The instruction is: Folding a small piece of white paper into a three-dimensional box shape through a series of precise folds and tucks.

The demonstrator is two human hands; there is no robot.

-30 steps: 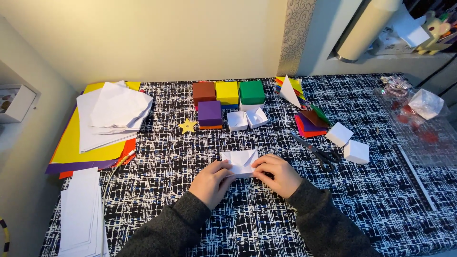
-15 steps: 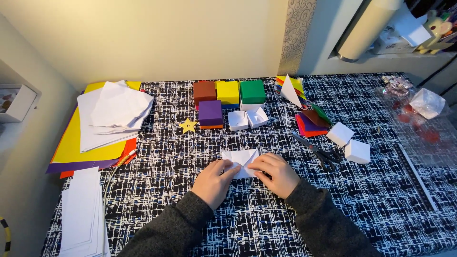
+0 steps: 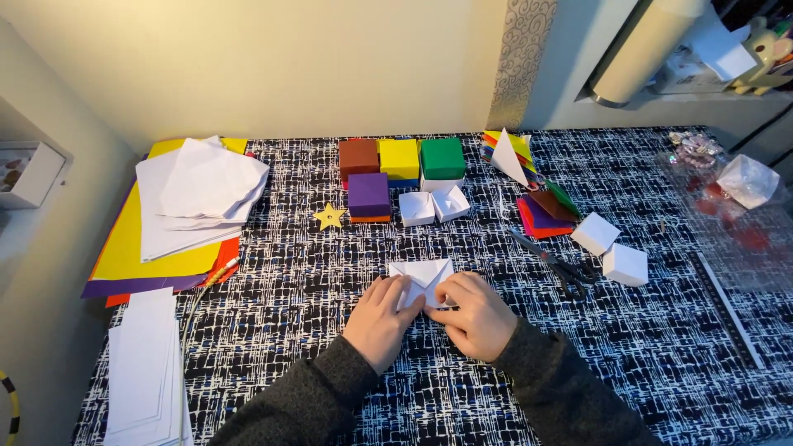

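Both the left hand (image 3: 380,318) and right hand (image 3: 475,315) press their fingers flat on a half-folded white paper (image 3: 423,277) lying on the table (image 3: 644,363) (several finished paper boxes (image 3: 402,161) sit behind), so folding seems only partway done.

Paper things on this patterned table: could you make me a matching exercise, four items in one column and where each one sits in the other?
Things:
1. white folded paper
2. yellow paper star
3. scissors
4. stack of white sheets

Places:
A. near left corner of the table
B. just left of the purple box
C. under the fingertips of both hands
D. right of the hands, beside two white paper boxes

Pairs: 1-C, 2-B, 3-D, 4-A
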